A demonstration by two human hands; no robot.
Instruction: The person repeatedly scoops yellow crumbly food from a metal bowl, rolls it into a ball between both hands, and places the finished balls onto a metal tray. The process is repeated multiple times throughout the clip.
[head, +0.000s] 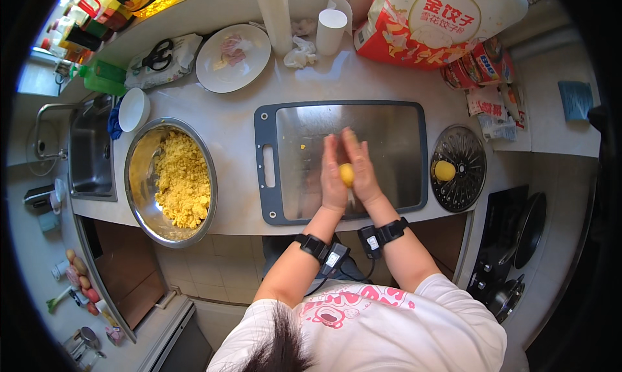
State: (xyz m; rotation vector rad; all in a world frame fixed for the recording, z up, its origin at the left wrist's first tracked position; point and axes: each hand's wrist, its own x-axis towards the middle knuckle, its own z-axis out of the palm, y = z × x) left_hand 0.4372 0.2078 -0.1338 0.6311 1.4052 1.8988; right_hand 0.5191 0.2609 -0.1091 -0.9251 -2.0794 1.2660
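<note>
A small ball of yellow dough [346,175] sits pressed between the palms of my left hand [333,177] and my right hand [361,170]. Both hands have straight fingers pointing away from me, above a steel cutting board [398,143] with a grey rim. One yellow crumb [302,146] lies on the board. To the left, a large steel bowl [138,197] holds crumbly yellow dough [182,182]. On the right, a shaped yellow lump [444,170] rests on a round perforated steamer plate [461,197].
Behind the board stand a white plate with scraps [209,71], a paper roll [332,32] and a large flour bag [427,22]. Black scissors [158,56] lie on a wipes packet. A white bowl [134,109] is beside the sink [92,153]. A stove with a pan [529,231] is at right.
</note>
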